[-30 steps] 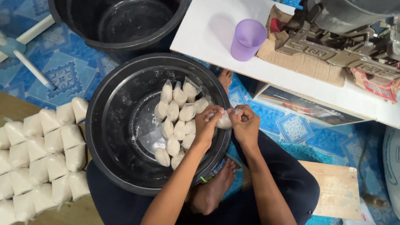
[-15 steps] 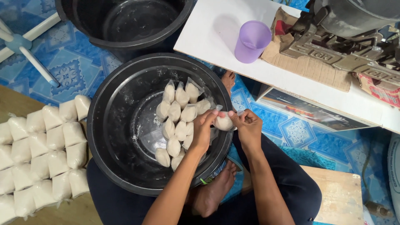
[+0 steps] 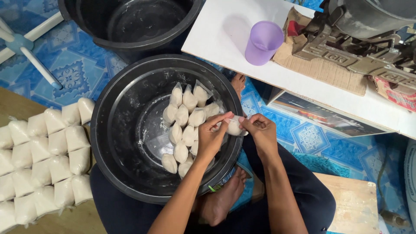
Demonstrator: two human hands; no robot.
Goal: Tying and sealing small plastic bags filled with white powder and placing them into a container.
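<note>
**Small white pouch held over the basin rim**

A small white pouch [image 3: 234, 127] is pinched between the left hand [image 3: 211, 138] and the right hand [image 3: 261, 132], both closed on it, above the right rim of the black basin [image 3: 117, 130]. Its long axis lies roughly level, left to right; which end is the neck cannot be told. More filled pouches [image 3: 184, 125] are heaped in the basin, and flat white packets [image 3: 43, 151] are stacked on the floor at the left. A purple cup [image 3: 263, 42] is seen on the white counter [image 3: 216, 30].

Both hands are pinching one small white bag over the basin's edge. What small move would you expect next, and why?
Probably setting it down among the filled bags in the black basin. The left hand and right hand hold the small white bag together at the rim beside that pile, so a short move leftward would place it.
</note>
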